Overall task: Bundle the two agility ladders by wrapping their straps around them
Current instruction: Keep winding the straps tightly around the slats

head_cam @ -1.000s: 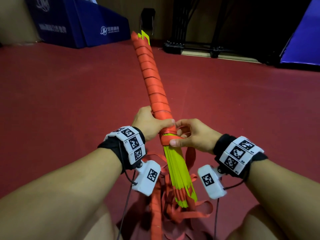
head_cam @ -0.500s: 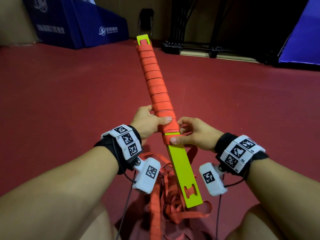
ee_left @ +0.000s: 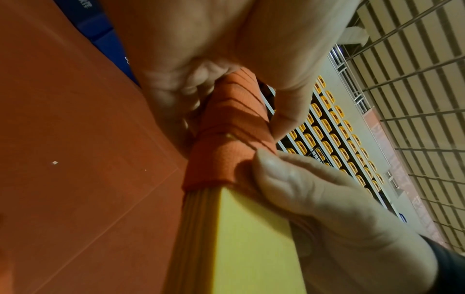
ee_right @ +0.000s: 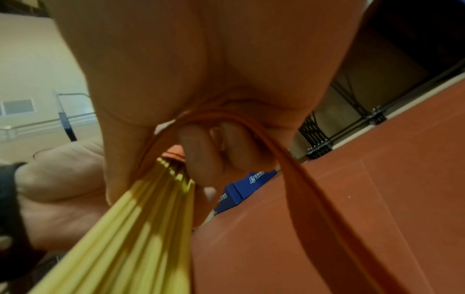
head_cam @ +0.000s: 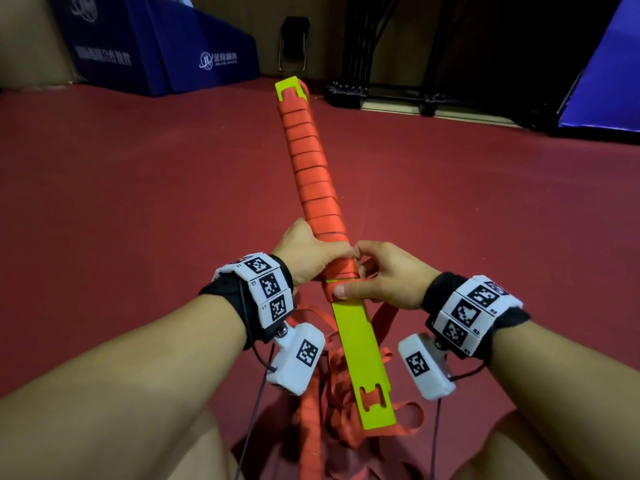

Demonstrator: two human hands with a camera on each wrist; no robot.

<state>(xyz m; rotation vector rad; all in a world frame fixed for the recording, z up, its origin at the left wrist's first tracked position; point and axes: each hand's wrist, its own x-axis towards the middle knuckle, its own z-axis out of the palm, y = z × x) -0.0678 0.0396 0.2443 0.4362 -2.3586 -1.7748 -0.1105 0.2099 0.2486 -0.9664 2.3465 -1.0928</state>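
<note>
With the left hand (head_cam: 308,252) gripping the wrapped stack of flat yellow-green plastic ladder rungs (head_cam: 360,344) and the right hand (head_cam: 381,275) pinching the latest turn of orange webbing strap (head_cam: 313,188), any slackening there risks unwinding the coils.

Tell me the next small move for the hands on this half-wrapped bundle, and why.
Probably lay one more turn: the right hand pinches the flat orange strap at the last coil, the left hand grips the wrapped part, and the near half of the stacked yellow-green plastic rungs is bare, with loose strap below.
</note>
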